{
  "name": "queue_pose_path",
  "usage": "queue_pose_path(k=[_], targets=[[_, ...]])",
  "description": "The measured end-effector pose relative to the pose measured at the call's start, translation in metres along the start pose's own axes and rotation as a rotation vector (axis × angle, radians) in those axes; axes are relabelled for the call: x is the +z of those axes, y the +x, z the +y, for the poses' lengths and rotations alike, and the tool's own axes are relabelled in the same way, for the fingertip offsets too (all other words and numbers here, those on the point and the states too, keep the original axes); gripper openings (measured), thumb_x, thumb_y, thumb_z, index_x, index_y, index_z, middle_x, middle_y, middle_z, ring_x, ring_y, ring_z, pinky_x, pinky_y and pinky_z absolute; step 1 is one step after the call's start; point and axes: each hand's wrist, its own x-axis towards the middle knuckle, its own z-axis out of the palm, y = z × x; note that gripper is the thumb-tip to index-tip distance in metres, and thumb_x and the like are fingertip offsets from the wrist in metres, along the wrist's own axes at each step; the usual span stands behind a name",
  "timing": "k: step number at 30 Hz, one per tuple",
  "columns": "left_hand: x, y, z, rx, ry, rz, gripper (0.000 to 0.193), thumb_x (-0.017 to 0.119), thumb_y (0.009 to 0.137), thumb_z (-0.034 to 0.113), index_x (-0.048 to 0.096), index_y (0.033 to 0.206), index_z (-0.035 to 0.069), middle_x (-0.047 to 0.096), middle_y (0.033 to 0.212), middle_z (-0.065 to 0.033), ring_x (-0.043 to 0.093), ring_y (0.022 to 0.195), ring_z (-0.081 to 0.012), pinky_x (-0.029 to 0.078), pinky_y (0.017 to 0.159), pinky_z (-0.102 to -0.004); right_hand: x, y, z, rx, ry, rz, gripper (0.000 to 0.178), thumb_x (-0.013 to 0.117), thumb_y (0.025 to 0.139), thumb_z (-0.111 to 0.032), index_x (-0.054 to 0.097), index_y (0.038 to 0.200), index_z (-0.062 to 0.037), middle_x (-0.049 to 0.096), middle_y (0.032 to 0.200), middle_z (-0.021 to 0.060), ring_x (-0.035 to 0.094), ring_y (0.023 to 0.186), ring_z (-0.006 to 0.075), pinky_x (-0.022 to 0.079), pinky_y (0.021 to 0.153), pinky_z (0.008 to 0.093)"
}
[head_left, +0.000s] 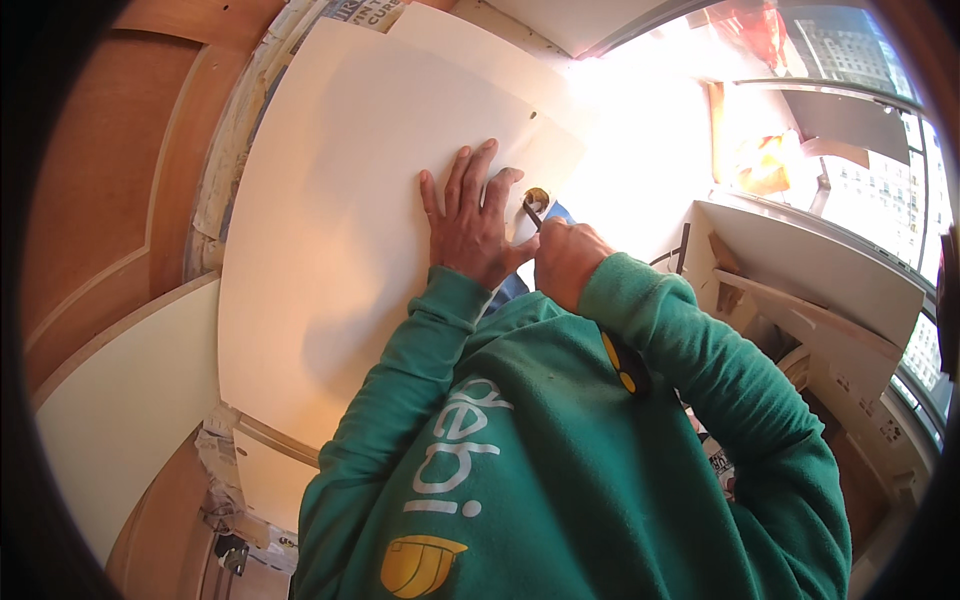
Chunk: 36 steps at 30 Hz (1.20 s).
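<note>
A large white board [330,200] lies in front of me. My left hand [474,218] rests on it with the fingers spread, near its right side. Just right of it, my right hand [572,260] is closed in a fist around a slim dark tool [531,213]. The tool's tip reaches a small round brass-coloured ring or recess [537,198] at the board. I cannot make out the tool's exact kind, since my fist hides its handle. A bit of blue material [558,212] shows beside my right knuckles.
Another white panel [480,50] lies beyond the board. Brown wooden panelled doors [110,150] are at the left, with a pale panel [140,400] below. At the right stand boards [810,260] by a bright window [860,190]. A black-and-yellow object [625,365] shows by my right sleeve.
</note>
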Motion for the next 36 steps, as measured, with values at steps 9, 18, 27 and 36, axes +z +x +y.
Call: queue_pose_path(k=[9, 18, 27, 36], targets=[[-0.001, -0.001, 0.0, 0.012, -0.002, 0.004, 0.082, 0.093, 0.068, 0.047, 0.057, 0.136, 0.017, 0.04, 0.164, -0.0094, 0.033, 0.155, -0.0348, 0.015, 0.122, -0.0749, -0.012, 0.007, 0.031, -0.603, -0.59, -0.042, 0.039, 0.08, 0.073, -0.01, 0.073, 0.11, 0.0006, 0.07, 0.106, 0.0071, 0.069, 0.102, 0.0216, 0.06, 0.086, 0.0339], [0.003, -0.001, 0.0, 0.025, 0.056, 0.046, 0.065, 0.08, 0.081, 0.048, 0.059, 0.134, 0.017, 0.043, 0.163, -0.0095, 0.037, 0.153, -0.0355, 0.016, 0.12, -0.075, -0.006, 0.002, 0.021, -0.583, -0.474, 0.006, 0.03, 0.081, 0.07, -0.01, 0.076, 0.098, -0.0001, 0.071, 0.1, 0.0063, 0.068, 0.096, 0.022, 0.059, 0.081, 0.0325], [0.005, 0.001, 0.003, 0.008, 0.055, 0.064, 0.059, 0.075, 0.087, 0.051, 0.061, 0.131, 0.017, 0.045, 0.162, -0.0095, 0.038, 0.152, -0.0356, 0.016, 0.12, -0.0749, 0.001, 0.01, -0.007, -0.469, -0.668, -0.148, 0.028, 0.087, 0.074, -0.013, 0.08, 0.099, -0.0029, 0.074, 0.081, 0.0149, 0.077, 0.093, 0.029, 0.063, 0.075, 0.0379], [0.003, 0.002, 0.001, 0.022, 0.051, 0.045, 0.069, 0.079, 0.081, 0.057, 0.061, 0.133, 0.017, 0.044, 0.163, -0.0099, 0.036, 0.153, -0.0372, 0.015, 0.12, -0.0748, -0.006, 0.016, 0.013, -0.359, -0.505, -0.036, 0.014, 0.076, 0.085, -0.019, 0.081, 0.082, -0.0066, 0.078, 0.08, 0.0104, 0.078, 0.088, 0.0272, 0.061, 0.071, 0.0381]])
